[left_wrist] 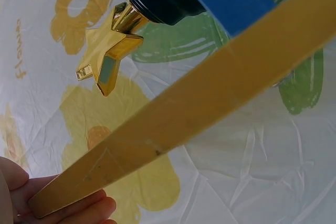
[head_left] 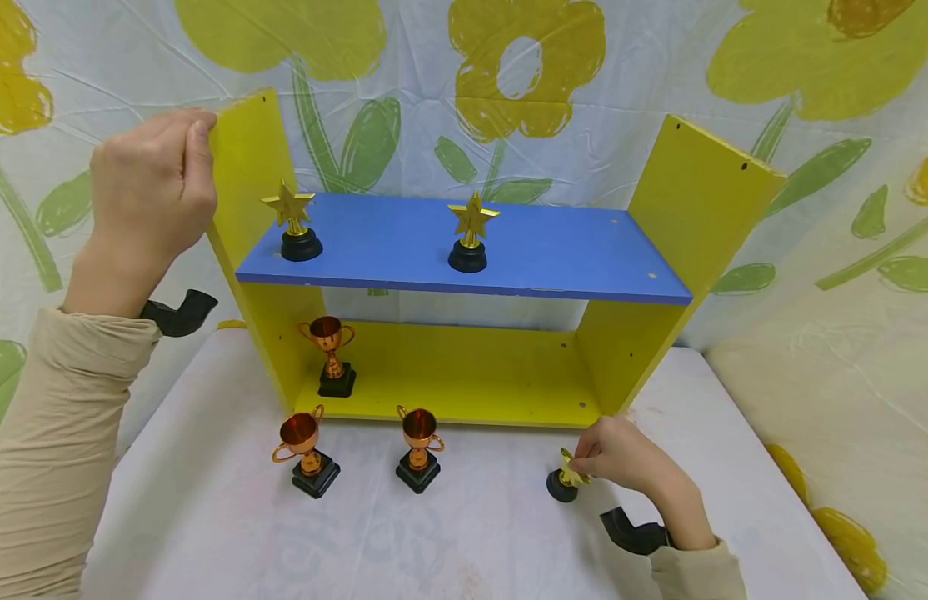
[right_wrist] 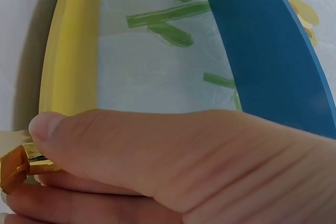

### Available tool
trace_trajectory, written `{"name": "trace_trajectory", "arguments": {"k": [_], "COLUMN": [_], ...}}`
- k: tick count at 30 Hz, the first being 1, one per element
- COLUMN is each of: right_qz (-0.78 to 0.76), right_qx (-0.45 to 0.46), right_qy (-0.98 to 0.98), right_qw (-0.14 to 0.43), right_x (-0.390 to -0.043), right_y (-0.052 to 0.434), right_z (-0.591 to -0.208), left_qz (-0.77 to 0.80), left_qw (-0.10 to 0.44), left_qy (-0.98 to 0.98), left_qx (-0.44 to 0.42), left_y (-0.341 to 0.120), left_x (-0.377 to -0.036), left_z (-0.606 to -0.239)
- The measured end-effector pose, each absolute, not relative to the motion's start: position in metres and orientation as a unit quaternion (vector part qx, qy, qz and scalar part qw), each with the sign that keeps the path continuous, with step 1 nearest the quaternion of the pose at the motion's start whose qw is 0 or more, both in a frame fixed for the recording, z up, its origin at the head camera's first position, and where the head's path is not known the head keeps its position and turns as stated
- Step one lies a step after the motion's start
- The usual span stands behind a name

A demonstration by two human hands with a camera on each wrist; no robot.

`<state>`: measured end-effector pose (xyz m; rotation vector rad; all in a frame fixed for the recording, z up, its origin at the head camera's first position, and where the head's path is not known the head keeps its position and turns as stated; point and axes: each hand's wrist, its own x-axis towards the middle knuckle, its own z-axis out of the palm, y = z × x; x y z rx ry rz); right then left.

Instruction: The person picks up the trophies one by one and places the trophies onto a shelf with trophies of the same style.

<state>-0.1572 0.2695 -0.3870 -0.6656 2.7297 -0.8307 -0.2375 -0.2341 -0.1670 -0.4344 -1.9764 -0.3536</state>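
Note:
My left hand (head_left: 152, 179) grips the top front corner of the yellow left side panel (head_left: 250, 150) of a shelf unit; the left wrist view shows fingers (left_wrist: 86, 212) wrapped around the board's end. Down on the table at the right, my right hand (head_left: 629, 454) pinches the gold star of a star trophy (head_left: 563, 486). That trophy leans, its round black base at or near the tabletop. In the right wrist view, thumb and fingers hold the gold star (right_wrist: 37, 161); its base is out of sight there.
Two star trophies, one left (head_left: 301, 242) and one central (head_left: 467, 254), stand on the blue shelf board (head_left: 576, 250). A bronze cup trophy (head_left: 335, 379) is on the yellow bottom board (head_left: 464, 375). Two more cups (head_left: 314, 475) stand on the white-covered table (head_left: 464, 550). Flowered cloth hangs behind.

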Motion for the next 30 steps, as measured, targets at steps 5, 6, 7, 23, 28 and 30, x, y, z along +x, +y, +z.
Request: {"name": "trace_trajectory", "arguments": {"k": [5, 6, 7, 23, 28, 30], "right_qz": [-0.276, -0.275, -0.275, -0.277, -0.276, -0.274], "right_qx": [-0.223, -0.223, -0.223, -0.221, -0.223, -0.225], "right_qy": [0.929, 0.930, 0.930, 0.930, 0.930, 0.931], "right_qw": [0.102, 0.101, 0.101, 0.095, 0.092, 0.089], "right_x": [-0.1566, -0.1567, -0.1568, -0.1550, -0.1535, -0.1529], "right_y": [0.2705, 0.2707, 0.2709, 0.2730, 0.2731, 0.2728], "right_z": [-0.3854, -0.3852, -0.3851, -0.3806, -0.3786, -0.3775], "left_qz": [-0.149, -0.149, -0.150, -0.148, -0.150, -0.150], "left_qw": [0.518, 0.518, 0.518, 0.520, 0.521, 0.519], "left_qy": [-0.823, -0.823, -0.822, -0.822, -0.822, -0.822], "left_qx": [-0.182, -0.182, -0.182, -0.181, -0.178, -0.178], "left_y": [-0.2343, -0.2344, -0.2344, -0.2336, -0.2336, -0.2337], "left_x": [-0.2384, -0.2385, -0.2387, -0.2385, -0.2388, -0.2387], "left_z": [-0.1677, -0.1678, -0.1679, -0.1671, -0.1671, -0.1672]}}
